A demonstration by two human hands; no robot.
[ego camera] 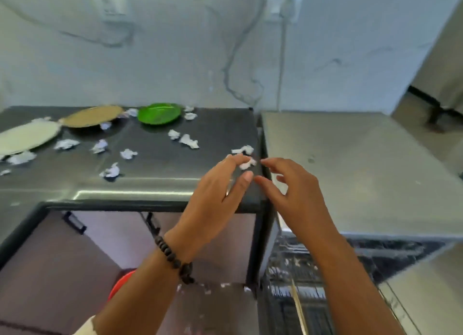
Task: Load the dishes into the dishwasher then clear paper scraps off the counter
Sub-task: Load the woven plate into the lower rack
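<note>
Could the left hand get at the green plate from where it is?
Probably yes: the left hand hovers open near the counter's right edge, and only low paper scraps lie between it and the green plate.

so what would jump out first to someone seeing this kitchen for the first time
Probably the two bare hands in the middle: the left hand, with a dark beaded bracelet on its wrist, and the right hand reach with spread fingers over the right edge of the dark glossy counter. Next, the white crumpled paper scraps strewn across that counter. At its back sits a bright green round plate, with a tan plate and a cream plate to its left.
</note>
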